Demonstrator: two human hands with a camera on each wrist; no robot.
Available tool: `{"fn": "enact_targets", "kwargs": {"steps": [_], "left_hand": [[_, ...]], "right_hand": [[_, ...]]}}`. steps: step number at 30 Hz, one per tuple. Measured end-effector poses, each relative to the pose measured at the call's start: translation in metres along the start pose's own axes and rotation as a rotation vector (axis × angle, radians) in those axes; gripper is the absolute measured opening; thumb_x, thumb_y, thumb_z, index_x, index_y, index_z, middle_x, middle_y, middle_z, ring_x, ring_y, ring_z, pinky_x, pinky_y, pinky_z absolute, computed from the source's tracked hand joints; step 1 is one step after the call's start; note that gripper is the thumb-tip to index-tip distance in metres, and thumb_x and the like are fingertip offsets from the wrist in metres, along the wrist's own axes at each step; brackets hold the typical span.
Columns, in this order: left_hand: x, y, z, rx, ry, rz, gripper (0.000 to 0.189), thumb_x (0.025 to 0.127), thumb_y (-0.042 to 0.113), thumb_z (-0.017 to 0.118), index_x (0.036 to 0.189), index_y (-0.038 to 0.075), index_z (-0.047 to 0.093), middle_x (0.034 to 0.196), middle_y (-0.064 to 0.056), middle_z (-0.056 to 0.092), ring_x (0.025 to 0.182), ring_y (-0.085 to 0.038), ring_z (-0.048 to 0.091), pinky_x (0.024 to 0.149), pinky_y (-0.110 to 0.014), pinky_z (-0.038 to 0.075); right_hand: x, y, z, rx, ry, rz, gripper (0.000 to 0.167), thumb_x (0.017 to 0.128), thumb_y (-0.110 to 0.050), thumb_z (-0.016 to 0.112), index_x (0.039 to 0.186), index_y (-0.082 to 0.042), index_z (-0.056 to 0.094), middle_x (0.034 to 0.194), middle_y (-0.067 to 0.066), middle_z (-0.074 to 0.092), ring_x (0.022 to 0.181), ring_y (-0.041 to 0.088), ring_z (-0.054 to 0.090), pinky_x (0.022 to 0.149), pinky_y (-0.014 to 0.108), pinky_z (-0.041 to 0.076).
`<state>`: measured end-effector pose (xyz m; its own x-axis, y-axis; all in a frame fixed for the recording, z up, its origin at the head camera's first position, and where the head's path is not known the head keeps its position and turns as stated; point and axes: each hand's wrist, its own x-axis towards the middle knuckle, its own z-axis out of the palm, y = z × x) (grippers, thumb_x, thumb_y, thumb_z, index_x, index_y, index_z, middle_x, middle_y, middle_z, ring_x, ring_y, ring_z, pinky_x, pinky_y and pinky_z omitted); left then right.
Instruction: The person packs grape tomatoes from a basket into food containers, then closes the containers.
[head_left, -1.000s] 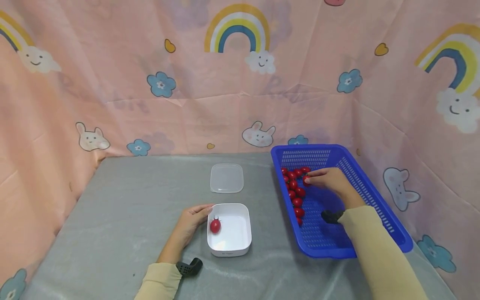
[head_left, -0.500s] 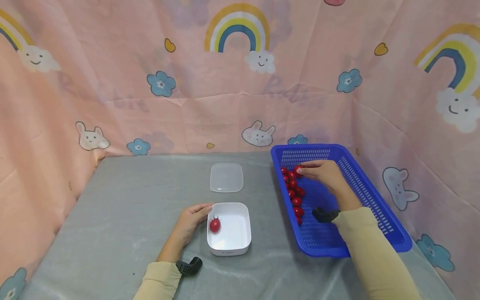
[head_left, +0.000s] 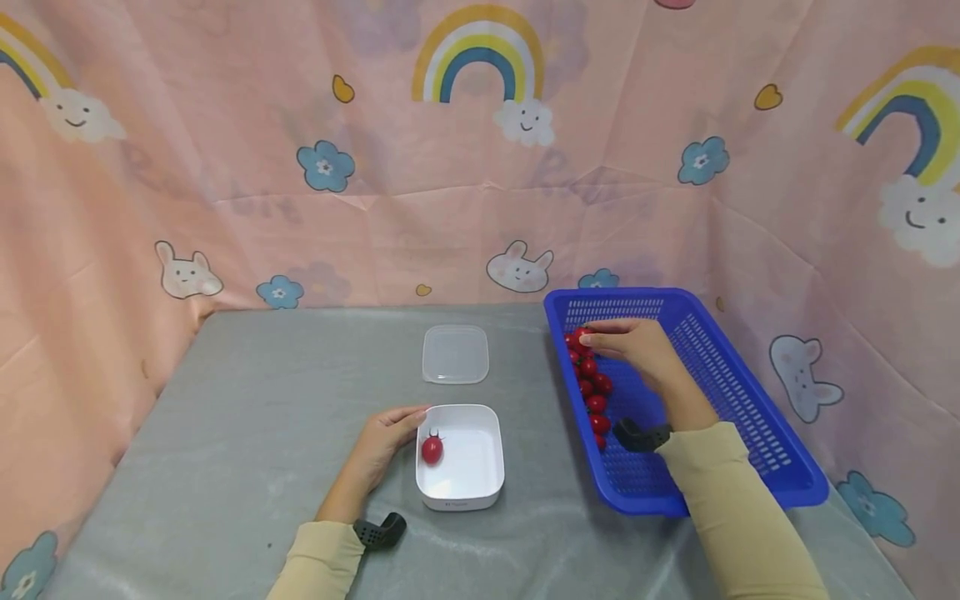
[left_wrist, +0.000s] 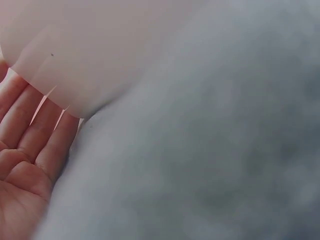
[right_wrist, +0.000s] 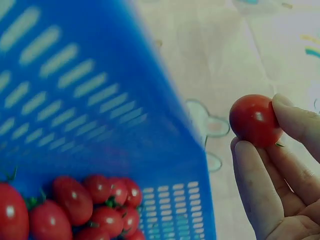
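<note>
Fingers [left_wrist: 56, 147] touch a pale box [left_wrist: 95, 45] on grey cloth [left_wrist: 200, 165].

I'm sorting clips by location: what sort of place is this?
Probably a makeshift tabletop filming booth: a pink printed fabric curtain hangs behind and at both sides of a grey cloth-covered table, which holds a blue rectangular plastic basket of small red tomatoes.

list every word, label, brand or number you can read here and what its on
Nothing is legible.
White box: a small print-like mark on its front wall, too small to read.
Pink curtain: faint letter-like marks, too pale to read.
</note>
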<state>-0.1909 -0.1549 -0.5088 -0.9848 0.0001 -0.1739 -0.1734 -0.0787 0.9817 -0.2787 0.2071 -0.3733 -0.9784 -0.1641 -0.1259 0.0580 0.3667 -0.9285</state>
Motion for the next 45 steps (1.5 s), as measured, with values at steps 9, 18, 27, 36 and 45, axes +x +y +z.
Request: {"fn": "enact_targets", "kwargs": {"steps": [9, 18, 27, 36, 45], "left_hand": [[0.000, 0.000, 0.000, 0.008, 0.000, 0.007, 0.034, 0.094, 0.011, 0.065, 0.119, -0.011, 0.066, 0.115, -0.009, 0.074, 0.096, -0.002, 0.067, 0.086, -0.019, 0.054], [0.000, 0.000, 0.000, 0.030, 0.001, 0.009, 0.033, 0.094, 0.013, 0.065, 0.119, -0.009, 0.067, 0.116, -0.011, 0.073, 0.097, -0.002, 0.067, 0.089, -0.021, 0.054], [-0.001, 0.000, -0.001, -0.008, 0.002, -0.009, 0.033, 0.093, 0.010, 0.065, 0.119, -0.010, 0.067, 0.113, -0.008, 0.074, 0.096, -0.002, 0.068, 0.087, -0.019, 0.054], [0.001, -0.001, -0.001, 0.012, -0.012, -0.010, 0.035, 0.094, 0.013, 0.065, 0.121, -0.010, 0.066, 0.119, -0.011, 0.072, 0.098, -0.001, 0.067, 0.090, -0.021, 0.054], [-0.001, 0.000, -0.001, 0.019, -0.003, -0.010, 0.035, 0.094, 0.012, 0.065, 0.121, -0.010, 0.066, 0.120, -0.013, 0.072, 0.098, -0.002, 0.067, 0.091, -0.021, 0.054]], "right_hand": [[-0.008, -0.016, 0.022, -0.081, -0.044, -0.020, 0.052, 0.092, -0.031, 0.072, 0.130, 0.002, 0.063, 0.102, -0.004, 0.076, 0.093, 0.005, 0.072, 0.098, 0.035, 0.054], [-0.014, -0.028, 0.047, -0.031, -0.072, 0.014, 0.050, 0.088, -0.031, 0.076, 0.129, -0.002, 0.065, 0.118, 0.011, 0.073, 0.104, 0.016, 0.069, 0.098, 0.035, 0.054], [-0.029, -0.044, 0.069, 0.111, -0.096, 0.000, 0.047, 0.089, -0.022, 0.075, 0.128, 0.002, 0.064, 0.110, 0.001, 0.075, 0.101, 0.010, 0.070, 0.105, 0.038, 0.050], [-0.040, -0.051, 0.100, 0.143, -0.037, -0.012, 0.040, 0.086, -0.019, 0.077, 0.121, 0.000, 0.070, 0.095, -0.001, 0.078, 0.099, 0.013, 0.068, 0.104, 0.046, 0.049], [-0.044, -0.043, 0.134, 0.097, 0.003, 0.025, 0.035, 0.083, -0.021, 0.080, 0.114, -0.007, 0.075, 0.105, 0.011, 0.077, 0.108, 0.024, 0.066, 0.098, 0.045, 0.052]]}}
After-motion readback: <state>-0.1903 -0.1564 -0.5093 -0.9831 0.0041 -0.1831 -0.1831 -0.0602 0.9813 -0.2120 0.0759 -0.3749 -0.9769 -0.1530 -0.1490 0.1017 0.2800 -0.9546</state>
